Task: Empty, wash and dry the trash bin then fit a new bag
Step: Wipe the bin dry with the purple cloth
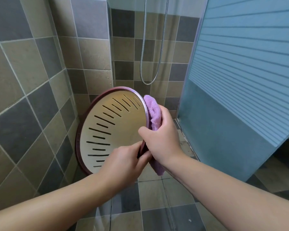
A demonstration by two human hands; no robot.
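A round trash bin [107, 130] with a maroon rim and a cream slotted inside is held tilted in the air, its opening facing me. My left hand [123, 162] grips the rim at its lower right edge. My right hand [162, 139] holds a purple cloth [153, 112] against the outside of the bin's right wall, thumb over the rim. The cloth's lower end [158, 169] hangs below my right wrist. The bin's outer side is hidden.
Tiled walls stand to the left and behind the bin. A metal shower hose [150, 64] hangs in the corner. A frosted glass shower door [240, 80] stands at the right. Tiled floor [157, 205] lies below my arms.
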